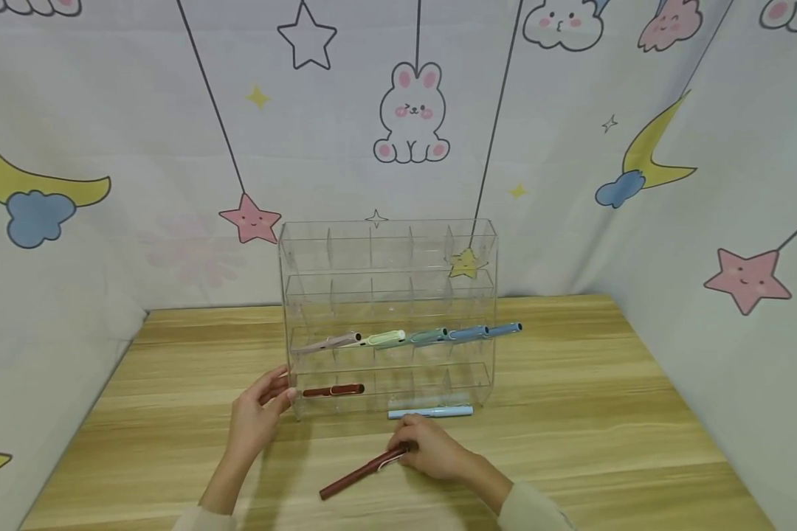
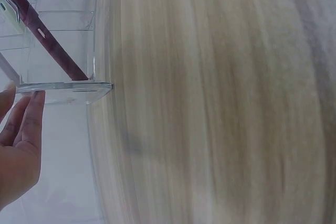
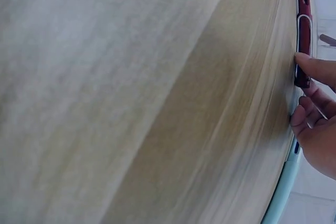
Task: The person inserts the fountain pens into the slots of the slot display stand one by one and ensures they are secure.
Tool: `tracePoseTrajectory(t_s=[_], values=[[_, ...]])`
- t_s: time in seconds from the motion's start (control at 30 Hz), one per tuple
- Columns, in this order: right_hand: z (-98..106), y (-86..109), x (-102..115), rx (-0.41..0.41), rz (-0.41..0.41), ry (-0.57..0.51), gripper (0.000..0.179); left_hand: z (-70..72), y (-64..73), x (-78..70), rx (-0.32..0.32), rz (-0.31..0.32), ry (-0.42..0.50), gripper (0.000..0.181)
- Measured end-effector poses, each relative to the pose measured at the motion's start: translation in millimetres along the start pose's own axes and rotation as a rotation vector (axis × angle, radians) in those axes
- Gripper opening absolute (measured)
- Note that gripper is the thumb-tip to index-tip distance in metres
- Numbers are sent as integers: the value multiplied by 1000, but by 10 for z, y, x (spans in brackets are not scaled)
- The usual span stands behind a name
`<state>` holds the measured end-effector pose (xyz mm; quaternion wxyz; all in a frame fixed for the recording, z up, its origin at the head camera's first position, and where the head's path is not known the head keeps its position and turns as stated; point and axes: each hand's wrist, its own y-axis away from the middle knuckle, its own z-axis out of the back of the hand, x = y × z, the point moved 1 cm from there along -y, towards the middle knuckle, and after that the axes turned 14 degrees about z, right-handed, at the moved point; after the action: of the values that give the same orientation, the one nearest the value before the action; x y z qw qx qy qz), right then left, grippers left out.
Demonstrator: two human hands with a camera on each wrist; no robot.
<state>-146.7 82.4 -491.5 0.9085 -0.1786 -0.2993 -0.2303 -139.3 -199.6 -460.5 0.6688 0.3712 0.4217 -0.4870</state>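
A clear acrylic pen rack [image 1: 398,380] with tiers of compartments stands on the table. At its left side, my left hand [image 1: 257,413] grips the side panel [image 2: 79,86] between thumb and fingers. My right hand [image 1: 433,447] pinches a dark red pen [image 1: 357,476] at its clip end, just in front of the rack. That pen slants down to the left. Another dark red pen [image 1: 333,390] lies in the lowest tier on the left. Beyond the right hand a light blue pen [image 1: 432,412] lies along the rack's front.
One tier up, several pens lean in a row, among them a mauve pen [image 1: 328,342], a pale green pen [image 1: 381,339], a green pen [image 1: 425,338] and a blue pen [image 1: 468,335]. A patterned white curtain [image 1: 345,169] surrounds the wood-grain table [image 1: 584,413].
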Motion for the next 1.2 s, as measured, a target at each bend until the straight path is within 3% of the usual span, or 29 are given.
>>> tracePoseTrajectory(t_s=[0.17, 0.33, 0.67, 0.93, 1.2], values=[[20, 27, -13, -16, -11, -83, 13, -2, 2, 0, 3, -2, 2, 40], [65, 55, -31, -87, -40, -208, 11, -3, 2, 3, 9, 4, 8, 40], [172, 59, -5, -177, -42, -243, 14, -8, -4, 8, 10, -6, 12, 40], [293, 60, 39, -186, -2, -248, 16, -5, 0, 23, -11, -80, -42, 40], [533, 118, 31, -272, 15, -434, 20, -4, 4, 19, -12, -77, -31, 39]])
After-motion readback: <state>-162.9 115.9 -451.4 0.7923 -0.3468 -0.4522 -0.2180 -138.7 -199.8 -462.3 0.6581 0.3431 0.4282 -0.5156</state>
